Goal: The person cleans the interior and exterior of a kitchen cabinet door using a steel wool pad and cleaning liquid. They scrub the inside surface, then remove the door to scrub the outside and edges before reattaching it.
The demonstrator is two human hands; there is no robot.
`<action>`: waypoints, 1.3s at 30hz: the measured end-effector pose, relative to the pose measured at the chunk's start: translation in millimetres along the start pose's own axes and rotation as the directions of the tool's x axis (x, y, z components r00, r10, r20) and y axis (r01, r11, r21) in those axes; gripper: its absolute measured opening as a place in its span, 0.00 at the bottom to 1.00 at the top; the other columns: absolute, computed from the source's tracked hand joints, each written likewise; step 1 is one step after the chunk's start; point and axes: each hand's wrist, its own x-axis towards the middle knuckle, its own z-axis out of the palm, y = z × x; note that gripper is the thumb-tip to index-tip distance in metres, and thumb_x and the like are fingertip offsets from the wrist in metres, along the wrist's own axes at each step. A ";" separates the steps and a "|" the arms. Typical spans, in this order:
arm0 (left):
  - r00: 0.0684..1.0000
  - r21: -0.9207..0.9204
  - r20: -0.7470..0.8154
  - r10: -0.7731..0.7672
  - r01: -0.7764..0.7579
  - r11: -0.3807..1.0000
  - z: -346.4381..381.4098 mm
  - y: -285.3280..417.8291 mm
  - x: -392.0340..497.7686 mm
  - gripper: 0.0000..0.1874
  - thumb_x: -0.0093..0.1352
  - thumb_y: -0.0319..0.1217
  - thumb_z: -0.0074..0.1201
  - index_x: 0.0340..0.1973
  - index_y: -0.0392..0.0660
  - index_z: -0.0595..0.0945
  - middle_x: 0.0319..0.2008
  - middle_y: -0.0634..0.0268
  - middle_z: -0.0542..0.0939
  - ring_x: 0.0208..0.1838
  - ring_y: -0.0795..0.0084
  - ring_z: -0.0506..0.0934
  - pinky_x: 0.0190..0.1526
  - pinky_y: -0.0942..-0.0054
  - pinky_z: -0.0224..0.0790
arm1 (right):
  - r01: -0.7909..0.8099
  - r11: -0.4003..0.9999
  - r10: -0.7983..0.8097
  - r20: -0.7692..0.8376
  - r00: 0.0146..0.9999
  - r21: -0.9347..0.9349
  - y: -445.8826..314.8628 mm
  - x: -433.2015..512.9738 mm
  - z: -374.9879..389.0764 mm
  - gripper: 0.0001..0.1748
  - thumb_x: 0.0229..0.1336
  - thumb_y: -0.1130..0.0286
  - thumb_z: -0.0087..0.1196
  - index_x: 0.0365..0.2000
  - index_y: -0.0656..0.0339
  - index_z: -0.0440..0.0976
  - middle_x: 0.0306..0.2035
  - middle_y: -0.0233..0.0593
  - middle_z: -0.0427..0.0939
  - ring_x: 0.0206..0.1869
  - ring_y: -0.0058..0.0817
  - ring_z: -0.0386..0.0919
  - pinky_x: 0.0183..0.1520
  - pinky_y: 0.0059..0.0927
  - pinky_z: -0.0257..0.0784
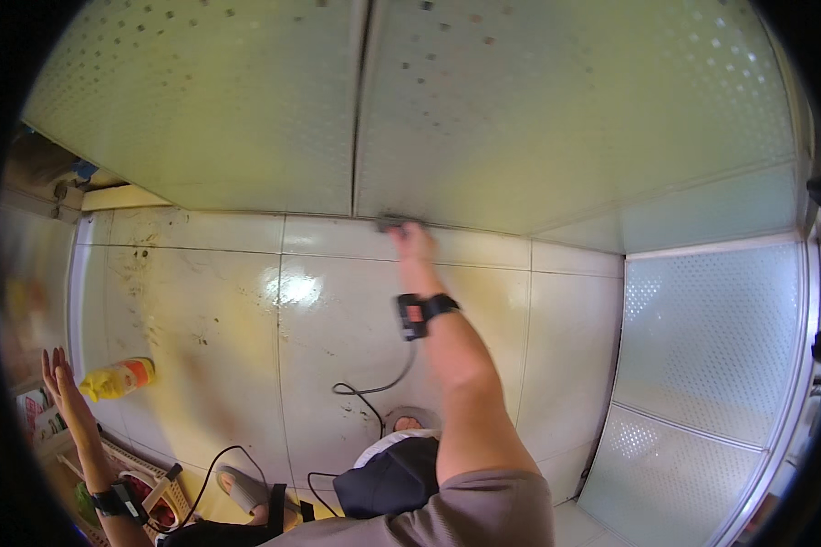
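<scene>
My right hand (412,245) reaches forward along the floor and grips a dark scrubbing pad (391,222), blurred, where the tiles meet the bottom of the frosted panel (465,157). Around the pad the base of the panel looks smudged dark. My left hand (63,383) is raised at the left with its fingers apart and nothing in it. Beside it on the tiles lies a yellow plastic bottle (120,378) with an orange-red label.
The pale tiled floor (356,314) looks wet and carries dark specks at the left. A plastic basket (171,489) with produce stands at lower left. Patterned panels (711,349) line the right side. Black cables (376,390) run from my wrist straps.
</scene>
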 end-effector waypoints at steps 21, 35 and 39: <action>0.983 -0.226 -0.141 -0.117 0.083 0.971 -18.0 -1.4 10.3 0.30 0.77 0.42 0.37 0.69 0.41 0.56 0.70 0.48 0.58 0.74 0.60 0.55 0.74 0.63 0.39 | 0.122 0.979 -0.124 -0.005 0.992 -0.163 20.4 0.5 3.0 0.10 0.51 0.83 0.54 0.35 0.71 0.67 0.40 0.47 0.72 0.39 0.37 0.76 0.37 0.38 0.84; 0.977 -0.183 -0.179 -0.113 0.080 0.980 -65.1 -24.9 11.4 0.31 0.77 0.44 0.38 0.69 0.39 0.55 0.69 0.49 0.60 0.73 0.61 0.57 0.73 0.63 0.43 | -0.190 0.974 0.215 0.245 0.945 -0.120 48.2 -3.4 27.5 0.10 0.56 0.80 0.52 0.38 0.75 0.70 0.36 0.46 0.76 0.36 0.39 0.79 0.38 0.34 0.85; 0.988 -0.134 -0.130 -0.083 0.065 0.989 -64.0 -32.5 12.9 0.31 0.77 0.44 0.39 0.68 0.40 0.56 0.69 0.49 0.60 0.73 0.61 0.58 0.72 0.64 0.44 | -0.170 0.985 0.158 0.239 0.958 0.029 -24.5 7.2 -11.9 0.08 0.57 0.79 0.50 0.38 0.71 0.70 0.39 0.43 0.74 0.40 0.34 0.77 0.42 0.33 0.84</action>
